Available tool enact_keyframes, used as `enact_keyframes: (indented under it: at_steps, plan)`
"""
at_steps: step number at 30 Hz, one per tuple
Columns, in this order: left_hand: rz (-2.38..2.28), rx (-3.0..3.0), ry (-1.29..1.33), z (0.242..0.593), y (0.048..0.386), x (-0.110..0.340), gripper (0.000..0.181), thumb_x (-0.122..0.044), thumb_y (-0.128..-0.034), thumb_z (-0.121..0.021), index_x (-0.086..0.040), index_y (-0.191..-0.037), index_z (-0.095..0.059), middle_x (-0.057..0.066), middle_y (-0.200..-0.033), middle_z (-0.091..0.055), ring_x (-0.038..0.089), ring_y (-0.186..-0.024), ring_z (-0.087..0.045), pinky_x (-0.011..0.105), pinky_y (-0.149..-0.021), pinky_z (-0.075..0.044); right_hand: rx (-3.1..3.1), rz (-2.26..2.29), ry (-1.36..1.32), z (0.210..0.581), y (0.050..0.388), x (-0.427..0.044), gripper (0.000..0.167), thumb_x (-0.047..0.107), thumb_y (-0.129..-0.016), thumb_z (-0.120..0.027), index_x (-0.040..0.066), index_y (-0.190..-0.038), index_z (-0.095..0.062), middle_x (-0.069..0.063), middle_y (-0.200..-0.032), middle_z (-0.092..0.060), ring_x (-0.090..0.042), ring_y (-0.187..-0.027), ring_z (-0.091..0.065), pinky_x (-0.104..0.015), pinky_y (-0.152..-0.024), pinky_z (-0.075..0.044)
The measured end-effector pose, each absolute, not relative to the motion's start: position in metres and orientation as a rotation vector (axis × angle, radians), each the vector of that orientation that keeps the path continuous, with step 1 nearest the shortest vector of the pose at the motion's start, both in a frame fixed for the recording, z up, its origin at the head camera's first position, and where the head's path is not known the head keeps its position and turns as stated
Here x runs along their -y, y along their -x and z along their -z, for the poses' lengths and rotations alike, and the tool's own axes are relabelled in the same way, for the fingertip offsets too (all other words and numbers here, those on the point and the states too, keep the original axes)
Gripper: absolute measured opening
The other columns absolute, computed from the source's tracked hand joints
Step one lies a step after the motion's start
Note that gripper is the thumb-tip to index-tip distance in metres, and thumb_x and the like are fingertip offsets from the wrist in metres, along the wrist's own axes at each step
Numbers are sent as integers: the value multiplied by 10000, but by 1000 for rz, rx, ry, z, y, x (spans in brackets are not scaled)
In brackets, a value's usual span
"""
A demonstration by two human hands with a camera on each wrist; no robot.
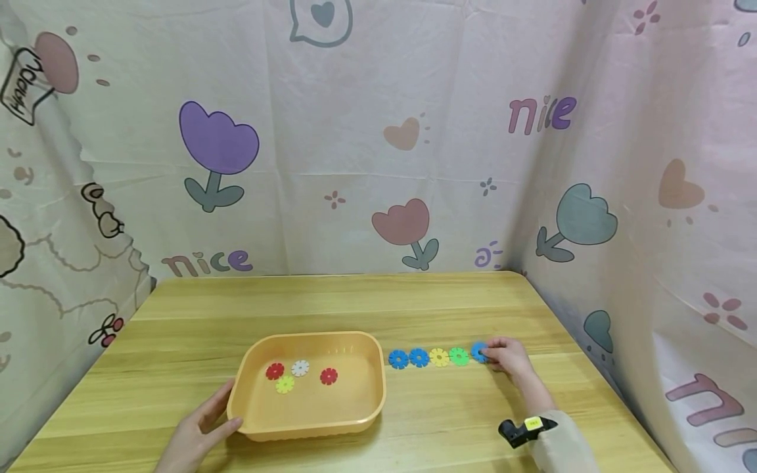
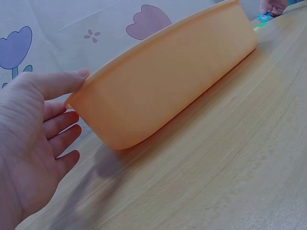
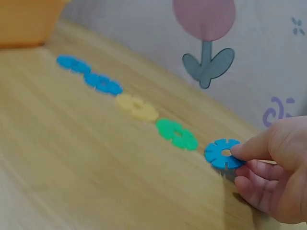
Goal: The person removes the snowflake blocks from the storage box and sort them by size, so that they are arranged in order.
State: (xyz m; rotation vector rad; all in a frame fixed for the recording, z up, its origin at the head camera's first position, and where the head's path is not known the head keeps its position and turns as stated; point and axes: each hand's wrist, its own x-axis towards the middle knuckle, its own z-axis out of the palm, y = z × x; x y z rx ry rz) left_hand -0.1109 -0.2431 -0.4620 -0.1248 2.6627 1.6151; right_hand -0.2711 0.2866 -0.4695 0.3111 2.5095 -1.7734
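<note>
Five flat, notched discs form a line on the wood-grain table point(image 1: 461, 414), to the right of the orange tray point(image 1: 331, 412). From the tray outward, the order is first blue disc point(image 1: 399, 355), second blue disc point(image 1: 419, 355), yellow disc point(image 1: 439, 354), green disc point(image 1: 458, 353) and end blue disc point(image 3: 215, 155). The right hand point(image 1: 512, 358) pinches the end blue disc at its outer edge, thumb on the upper face; a narrow gap separates this disc from the green one, and a shadow lies beneath it. The left hand point(image 1: 192, 433) holds the tray at its near left corner, thumb on the rim, remaining fingers slightly bent and spaced apart along the left side. Inside the tray lie two red discs point(image 1: 328, 373), one white disc point(image 1: 300, 364) and one yellow-green disc point(image 1: 285, 387). A printed curtain point(image 1: 337, 112) stands behind the table.
</note>
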Motion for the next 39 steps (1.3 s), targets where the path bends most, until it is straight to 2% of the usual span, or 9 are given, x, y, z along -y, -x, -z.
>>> enact_keyframes:
  at_steps: [5,13,21,31,39]
  plan:
    - [-1605,-2674,118,461,111,243,712,-230,-894,-631,17,-1446,-256,223,-1436,-281,395,-1248,-331,523,-966,-352,-2703,1567,-302,472,272,-284,172,2,-826,-632,-120,-940,-592,-87,-748,-577,-132,-608,-526,-237,-515,-484]
    - [-1620,-2648,118,460,111,244,713,-227,-896,-627,21,-1446,-248,238,-1439,-264,421,-1257,-315,552,-967,-323,-2809,1431,-269,475,274,-282,164,17,-808,-648,-106,-913,-618,-71,-711,-575,-131,-563,-516,-234,-500,-457]
    - [-1620,-2649,119,461,111,244,711,-224,-897,-626,24,-1445,-248,229,-1438,-272,403,-1256,-319,530,-970,-331,-2835,1388,-264,473,271,-280,162,22,-810,-653,-99,-915,-626,-68,-715,-587,-125,-552,-512,-233,-497,-451]
    - [-1628,-2621,130,461,111,244,720,-236,-899,-622,18,-1451,-236,248,-1445,-246,454,-1263,-312,556,-971,-324,-2860,1378,-241,473,270,-280,155,25,-813,-646,-100,-903,-628,-69,-713,-599,-138,-564,-526,-249,-509,-461]
    - [-1610,-2646,132,460,111,244,722,-231,-891,-633,22,-1447,-247,232,-1439,-270,409,-1259,-321,515,-968,-357,-2817,1430,-241,472,267,-281,159,10,-823,-629,-111,-926,-614,-77,-731,-601,-148,-603,-539,-256,-530,-478]
